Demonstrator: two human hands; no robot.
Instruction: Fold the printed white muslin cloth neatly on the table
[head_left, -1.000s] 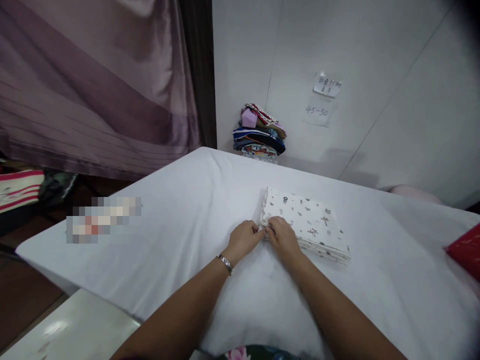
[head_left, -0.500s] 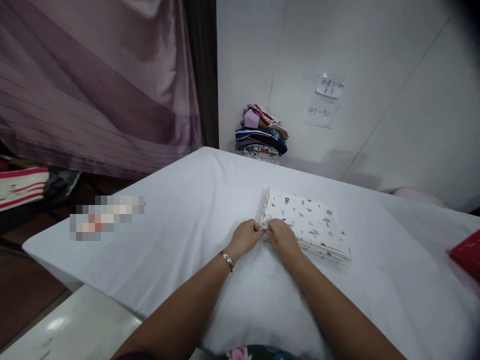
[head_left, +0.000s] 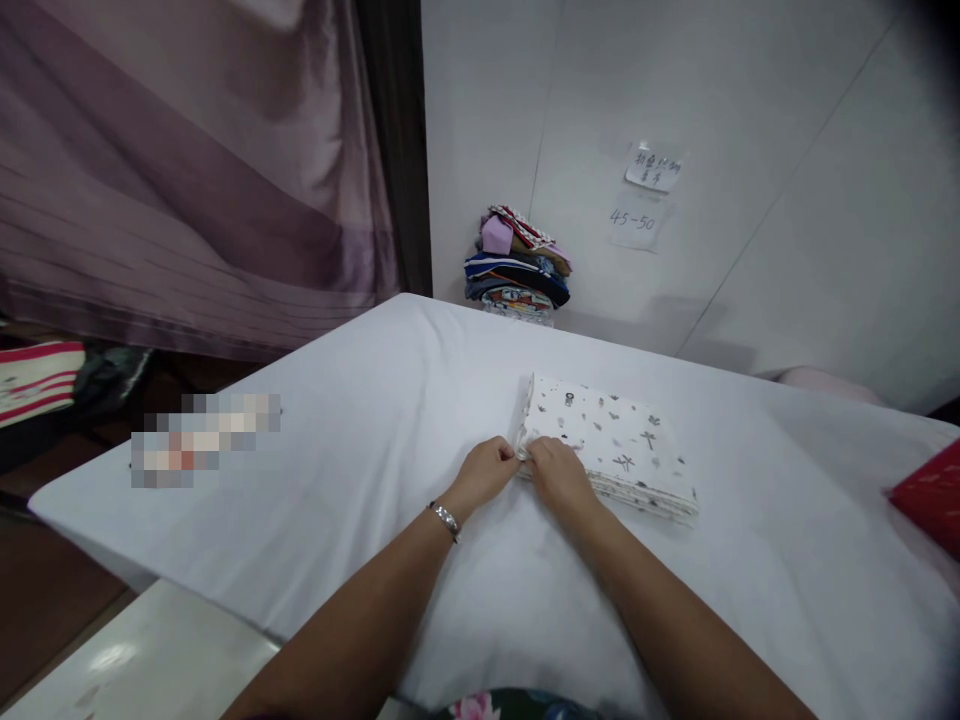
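A folded white cloth [head_left: 622, 430] printed with small dark motifs lies in several layers in front of me. At its near left corner, my left hand [head_left: 491, 468] pinches the edge between thumb and fingers; a bracelet circles that wrist. My right hand [head_left: 556, 472] is closed on the same corner, its fingers curled over the top layer and close beside the left fingertips. The exact bit of cloth between the fingers is mostly hidden.
A white sheet covers the table [head_left: 360, 430]. Behind its far edge stands a stack of folded clothes [head_left: 517, 265] by the wall. A red object [head_left: 930, 495] sits at the right edge, a blurred-out item [head_left: 206, 440] at the left. A curtain [head_left: 202, 180] hangs at far left.
The corner of cloth that stood up in a small curl between my hands now lies lower, under my right fingers. Both hands stay at that corner. The view has shifted slightly.
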